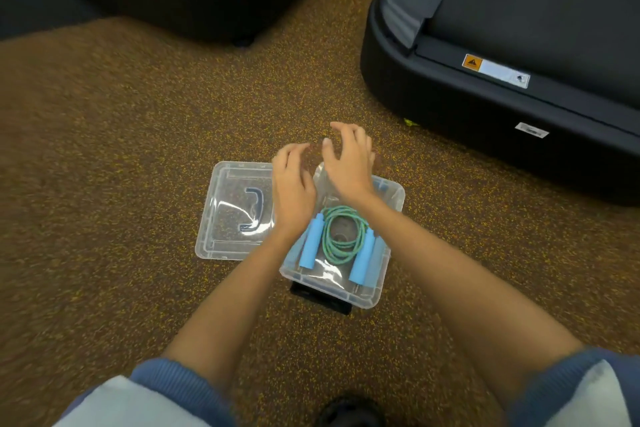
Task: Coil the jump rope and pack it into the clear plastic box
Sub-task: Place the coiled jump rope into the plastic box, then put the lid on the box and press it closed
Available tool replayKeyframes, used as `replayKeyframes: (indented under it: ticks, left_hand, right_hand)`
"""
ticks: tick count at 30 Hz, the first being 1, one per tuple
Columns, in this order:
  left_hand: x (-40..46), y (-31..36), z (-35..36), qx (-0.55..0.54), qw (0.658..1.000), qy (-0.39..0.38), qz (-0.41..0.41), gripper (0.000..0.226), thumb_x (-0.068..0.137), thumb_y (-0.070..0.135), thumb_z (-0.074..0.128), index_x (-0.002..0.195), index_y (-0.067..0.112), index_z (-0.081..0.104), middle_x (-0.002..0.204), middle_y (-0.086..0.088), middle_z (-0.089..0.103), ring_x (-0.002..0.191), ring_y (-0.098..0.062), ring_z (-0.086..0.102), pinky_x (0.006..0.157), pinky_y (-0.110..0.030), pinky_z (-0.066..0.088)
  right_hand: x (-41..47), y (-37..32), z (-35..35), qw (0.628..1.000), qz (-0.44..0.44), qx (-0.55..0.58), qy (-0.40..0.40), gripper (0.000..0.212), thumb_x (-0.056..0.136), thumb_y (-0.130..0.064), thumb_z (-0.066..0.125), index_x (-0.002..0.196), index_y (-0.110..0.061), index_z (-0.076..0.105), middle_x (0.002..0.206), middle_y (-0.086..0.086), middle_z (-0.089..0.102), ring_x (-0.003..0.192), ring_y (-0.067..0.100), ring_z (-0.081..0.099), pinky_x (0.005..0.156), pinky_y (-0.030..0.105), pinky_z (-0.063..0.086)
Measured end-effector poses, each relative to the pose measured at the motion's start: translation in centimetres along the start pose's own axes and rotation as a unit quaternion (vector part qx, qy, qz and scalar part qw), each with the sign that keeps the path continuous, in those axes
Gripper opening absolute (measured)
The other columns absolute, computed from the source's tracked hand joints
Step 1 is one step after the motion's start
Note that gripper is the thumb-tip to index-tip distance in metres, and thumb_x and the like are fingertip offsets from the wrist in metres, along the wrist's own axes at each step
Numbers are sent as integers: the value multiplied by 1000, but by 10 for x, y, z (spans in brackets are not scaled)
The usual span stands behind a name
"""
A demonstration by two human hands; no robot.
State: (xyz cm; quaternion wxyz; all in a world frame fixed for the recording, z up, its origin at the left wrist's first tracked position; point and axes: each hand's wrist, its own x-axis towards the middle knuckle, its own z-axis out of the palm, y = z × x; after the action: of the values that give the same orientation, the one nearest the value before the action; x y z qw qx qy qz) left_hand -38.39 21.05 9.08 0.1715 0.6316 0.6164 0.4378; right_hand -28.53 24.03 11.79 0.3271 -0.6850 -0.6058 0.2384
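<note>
Jump rope [341,236]: it sits inside the clear plastic box, the green cord wound into a round coil on the box floor.
Handles: 2 light blue foam grips, the left handle [311,242] along the box's left wall and the right handle [363,257] along the right wall, the coil lying between them.
Clear plastic box [393,199]: open-topped, on the speckled brown floor [138,135], nothing covering it.
Lid [235,211]: clear, flat on the floor just left of the box and touching its edge, a dark curved handle showing at its middle.
Left hand [292,187]: above the seam between lid and box, palm down, fingers loosely curled and a little blurred, gripping nothing that can be seen.
Right hand [348,163]: over the far left corner of the box, fingers spread and arched, empty, thumb close to the left hand's fingertips.
Forearms: both bare, reaching out from blue ribbed cuffs on a pale sleeve [138,402], the right forearm crossing over the box's right side.
Black object [320,296]: a dark flat shape poking out from under the near edge of the box; what it is, cannot tell.
Machines: 2 black treadmill bases, one at the far left [194,0], one at the right [502,87] carrying a warning sticker.
Shoe [349,411]: a dark toe at the bottom edge.
</note>
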Motion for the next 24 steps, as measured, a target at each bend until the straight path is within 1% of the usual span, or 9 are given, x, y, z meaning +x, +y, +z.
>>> replayKeyframes:
  ticks: [3,4,6,9,13,16,20,22,24]
  left_hand:
    - [3,-27,-24,41,994,52,-92,36,90,-1,42,123,6,55,123,-13,51,115,-24,47,97,-32,37]
    - [2,-38,-31,48,988,61,-131,36,92,1,43,125,7,53,125,-13,49,117,-25,45,98,-35,37]
    - [-4,-57,-43,61,974,78,-205,37,93,4,44,129,7,50,129,-15,47,120,-28,42,97,-36,34]
    - [-18,-76,-54,74,942,91,-316,41,94,10,48,135,7,45,136,-17,42,125,-32,36,97,-42,32]
    - [-33,-96,-54,63,898,97,-424,49,94,17,52,140,7,38,139,-21,37,126,-36,35,98,-44,33]
    - [-40,-106,-47,30,849,119,-514,54,93,19,54,142,8,34,143,-22,33,130,-39,34,103,-44,30]
    - [-44,-116,-37,-39,755,165,-634,62,94,24,52,147,10,23,149,-24,25,136,-40,26,107,-47,27]
    - [-47,-122,-32,-66,716,198,-667,62,95,28,47,148,12,19,149,-25,24,136,-41,26,108,-48,25]
    - [-46,-129,-27,-91,686,230,-684,60,98,29,39,150,17,13,150,-25,21,135,-42,25,110,-48,21]
  right_hand:
    - [14,-14,2,999,-9,11,-43,45,97,-34,49,139,-20,44,143,4,42,136,22,31,110,44,22]
    - [17,-17,5,998,-7,15,-57,48,97,-36,49,141,-21,42,145,4,40,138,22,29,112,44,20]
    - [24,-18,13,997,0,18,-74,53,96,-40,50,144,-21,38,149,4,37,141,22,25,114,46,19]
    - [29,-15,28,994,11,14,-108,62,94,-46,51,148,-24,32,154,5,31,145,23,20,116,49,17]
    - [30,-7,54,988,18,8,-152,64,93,-48,51,149,-23,29,154,6,31,145,26,19,116,50,18]
    - [35,-6,77,983,8,-22,-183,62,95,-47,48,148,-20,32,153,8,33,144,28,20,116,50,19]
    - [47,-10,108,968,-6,-70,-240,61,96,-51,43,147,-20,33,153,7,33,143,29,22,116,52,18]
    - [54,-13,123,960,4,-73,-269,61,97,-52,40,148,-19,33,154,8,32,143,30,20,116,54,16]
    - [58,-15,139,955,31,-63,-289,62,97,-54,36,149,-19,31,156,10,29,145,33,17,116,57,14]
